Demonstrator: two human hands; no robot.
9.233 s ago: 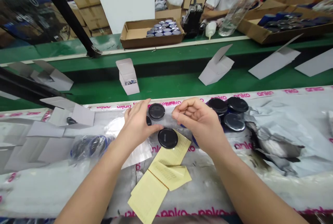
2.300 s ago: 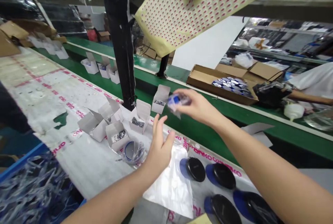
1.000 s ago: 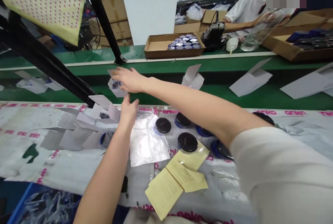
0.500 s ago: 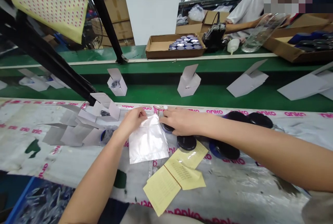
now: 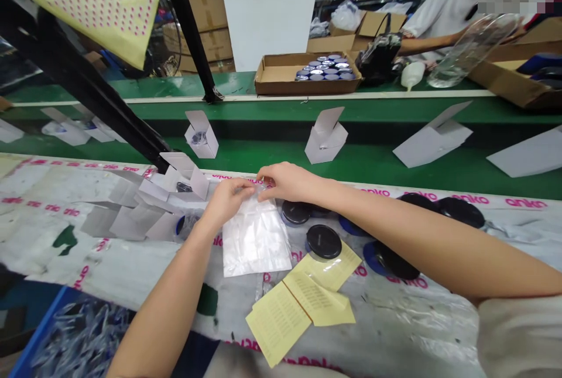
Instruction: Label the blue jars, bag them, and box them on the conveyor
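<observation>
A flat stack of clear plastic bags (image 5: 257,240) lies on the covered table in front of me. My left hand (image 5: 230,198) pinches the top edge of a plastic bag, thumb and fingers together. At the bag's upper right corner, my right hand (image 5: 287,182) has its thumb and curled fingers apart, with nothing visible between them. Below that hand sit round black-topped discs (image 5: 324,241), some with blue sides; my right forearm covers part of the group. Folded yellow printed sheets (image 5: 281,322) lie nearer to me, one partly under a disc.
Open white boxes (image 5: 132,220) cluster left, beside a slanting black post (image 5: 109,106). More white boxes (image 5: 325,141) stand along the green conveyor (image 5: 263,155). Beyond is a cardboard tray (image 5: 281,76) of blue discs. A co-worker's arm (image 5: 432,44) is at far right. A blue bin (image 5: 52,322) sits lower left.
My right hand has moved left from the discs to the top of the plastic bag, uncovering a disc. My left hand has closed in on the bag's top edge. The view has shifted slightly.
</observation>
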